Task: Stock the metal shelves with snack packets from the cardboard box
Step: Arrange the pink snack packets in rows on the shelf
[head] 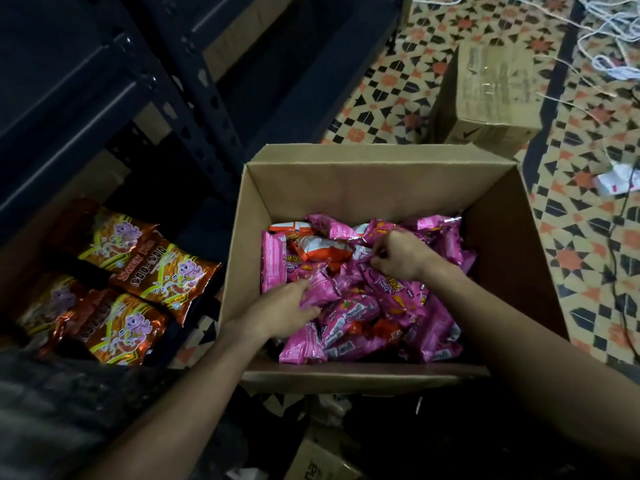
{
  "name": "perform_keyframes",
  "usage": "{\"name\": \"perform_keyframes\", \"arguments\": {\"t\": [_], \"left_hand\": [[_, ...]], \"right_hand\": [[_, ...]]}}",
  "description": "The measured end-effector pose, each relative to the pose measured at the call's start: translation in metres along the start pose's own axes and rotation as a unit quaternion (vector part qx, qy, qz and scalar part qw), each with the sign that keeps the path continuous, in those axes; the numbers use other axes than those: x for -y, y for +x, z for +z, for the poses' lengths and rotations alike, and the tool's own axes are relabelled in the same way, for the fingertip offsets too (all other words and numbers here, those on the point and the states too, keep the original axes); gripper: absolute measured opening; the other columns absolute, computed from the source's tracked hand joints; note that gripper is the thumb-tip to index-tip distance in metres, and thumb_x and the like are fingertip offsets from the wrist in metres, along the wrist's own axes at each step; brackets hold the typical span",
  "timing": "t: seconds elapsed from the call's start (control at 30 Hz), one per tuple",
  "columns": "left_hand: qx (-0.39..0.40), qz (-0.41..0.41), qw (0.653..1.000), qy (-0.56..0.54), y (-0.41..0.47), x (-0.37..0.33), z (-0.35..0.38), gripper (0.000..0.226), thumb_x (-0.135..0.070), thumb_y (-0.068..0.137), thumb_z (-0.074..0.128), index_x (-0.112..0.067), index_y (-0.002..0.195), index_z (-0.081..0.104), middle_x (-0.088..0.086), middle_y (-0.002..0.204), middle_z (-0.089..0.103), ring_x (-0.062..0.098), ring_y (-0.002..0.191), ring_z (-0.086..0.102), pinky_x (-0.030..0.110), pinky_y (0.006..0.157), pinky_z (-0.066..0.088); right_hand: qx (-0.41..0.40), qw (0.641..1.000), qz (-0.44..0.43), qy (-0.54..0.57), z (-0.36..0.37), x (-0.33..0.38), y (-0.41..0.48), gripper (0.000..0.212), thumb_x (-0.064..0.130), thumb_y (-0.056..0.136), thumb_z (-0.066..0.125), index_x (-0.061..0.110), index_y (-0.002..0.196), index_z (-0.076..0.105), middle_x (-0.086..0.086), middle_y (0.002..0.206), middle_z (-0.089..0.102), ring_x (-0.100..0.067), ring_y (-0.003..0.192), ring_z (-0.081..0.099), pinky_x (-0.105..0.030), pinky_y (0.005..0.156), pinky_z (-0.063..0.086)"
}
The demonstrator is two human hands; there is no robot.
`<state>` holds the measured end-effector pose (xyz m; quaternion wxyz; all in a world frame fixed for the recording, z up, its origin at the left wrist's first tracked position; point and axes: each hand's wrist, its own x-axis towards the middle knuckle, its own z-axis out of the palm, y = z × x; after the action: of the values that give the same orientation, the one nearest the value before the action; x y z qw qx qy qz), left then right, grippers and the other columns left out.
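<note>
An open cardboard box [367,181] stands on the floor, half full of pink snack packets [408,306] with a few orange and white ones [313,249] among them. Both my hands are inside it. My left hand [284,311] grips a pink packet [320,289] at the pile's left side. My right hand [400,254] pinches the edge of another pink packet near the middle. To the left, dark metal shelves [194,109] rise, and several orange packets [162,271] lie on the lowest shelf.
A closed cardboard box [491,95] sits on the patterned tile floor [391,81] behind the open one. White cords [595,39] and a plug adapter [620,178] lie at the right. Another carton [322,459] shows at the bottom edge.
</note>
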<state>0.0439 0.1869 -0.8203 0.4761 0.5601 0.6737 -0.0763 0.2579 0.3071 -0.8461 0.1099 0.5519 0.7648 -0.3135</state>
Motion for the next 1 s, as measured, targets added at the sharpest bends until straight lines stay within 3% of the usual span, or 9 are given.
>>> {"name": "perform_keyframes", "arguments": {"t": [0.1,0.27,0.37,0.47,0.53,0.67,0.77,0.9,1.0], "left_hand": [[0.016,-0.020,1.000,0.006,0.005,0.004,0.002,0.065,-0.039,0.097,0.056,-0.021,0.152,0.028,0.001,0.144,0.048,0.014,0.109,0.061,0.031,0.089,0.055],[0.102,-0.112,0.982,0.117,0.015,0.001,0.008,0.080,-0.051,0.097,0.048,-0.015,0.157,0.009,0.011,0.162,0.020,0.030,0.145,0.028,0.042,0.118,0.028],[0.132,-0.146,0.970,0.146,0.018,-0.007,0.011,0.073,-0.056,0.098,0.044,-0.009,0.152,0.028,0.012,0.156,0.033,0.029,0.138,0.040,0.040,0.112,0.034],[0.141,-0.164,0.963,0.162,0.024,-0.011,0.015,0.067,-0.051,0.094,0.055,-0.004,0.141,0.044,0.012,0.144,0.050,0.027,0.121,0.056,0.034,0.093,0.046],[0.146,-0.164,0.959,0.178,0.027,-0.012,0.016,0.064,-0.043,0.092,0.063,-0.003,0.139,0.047,0.012,0.141,0.053,0.029,0.121,0.056,0.036,0.095,0.047],[0.144,-0.141,0.963,0.181,0.023,-0.018,0.002,0.068,-0.038,0.083,0.076,-0.006,0.136,0.047,0.008,0.138,0.053,0.027,0.119,0.055,0.037,0.100,0.047],[0.131,-0.117,0.968,0.177,0.010,-0.016,-0.016,0.066,-0.034,0.076,0.082,-0.011,0.129,0.049,0.002,0.124,0.056,0.021,0.108,0.055,0.035,0.098,0.049],[0.082,-0.092,0.985,0.118,0.005,-0.010,-0.034,0.055,-0.027,0.081,0.078,-0.014,0.130,0.056,-0.001,0.110,0.060,0.015,0.094,0.062,0.028,0.082,0.052],[0.021,-0.047,0.996,0.069,0.021,-0.011,-0.032,0.065,-0.029,0.084,0.075,-0.017,0.141,0.047,0.003,0.138,0.051,0.020,0.117,0.055,0.033,0.101,0.047]], "right_hand": [[0.032,0.999,-0.016,-0.007,0.013,0.004,0.005,0.016,0.032,0.090,0.062,0.020,0.093,0.071,-0.013,0.103,0.067,-0.028,0.110,0.056,-0.034,0.091,0.049],[0.069,0.997,-0.023,0.010,0.019,-0.003,-0.005,0.016,0.016,0.089,0.057,0.023,0.075,0.062,-0.002,0.079,0.065,-0.025,0.079,0.062,-0.033,0.071,0.050],[0.038,0.997,-0.063,0.014,0.011,-0.007,-0.019,0.027,0.015,0.087,0.061,0.032,0.067,0.055,-0.004,0.087,0.058,-0.023,0.083,0.054,-0.026,0.072,0.040],[-0.007,0.996,-0.081,0.018,-0.006,-0.011,-0.034,0.011,0.016,0.088,0.064,0.024,0.091,0.070,-0.005,0.099,0.055,-0.019,0.088,0.054,-0.024,0.079,0.040],[-0.056,0.994,-0.087,0.031,-0.015,-0.014,-0.046,0.016,0.019,0.089,0.065,0.022,0.103,0.070,-0.003,0.100,0.049,-0.021,0.090,0.054,-0.028,0.084,0.043],[-0.085,0.993,-0.068,0.044,-0.026,-0.019,-0.068,0.022,0.022,0.091,0.066,0.018,0.113,0.069,-0.007,0.101,0.047,-0.026,0.095,0.055,-0.024,0.082,0.037],[-0.093,0.992,-0.063,0.049,-0.028,-0.017,-0.070,0.023,0.022,0.091,0.067,0.017,0.114,0.070,-0.010,0.105,0.050,-0.030,0.092,0.059,-0.030,0.086,0.044],[-0.105,0.990,-0.069,0.062,-0.032,-0.008,-0.069,0.025,0.021,0.092,0.067,0.015,0.116,0.069,-0.011,0.107,0.051,-0.028,0.093,0.058,-0.031,0.087,0.045],[-0.111,0.989,-0.067,0.072,-0.032,-0.002,-0.069,0.028,0.023,0.092,0.068,0.015,0.119,0.069,-0.012,0.110,0.053,-0.030,0.102,0.059,-0.034,0.092,0.047]]}}
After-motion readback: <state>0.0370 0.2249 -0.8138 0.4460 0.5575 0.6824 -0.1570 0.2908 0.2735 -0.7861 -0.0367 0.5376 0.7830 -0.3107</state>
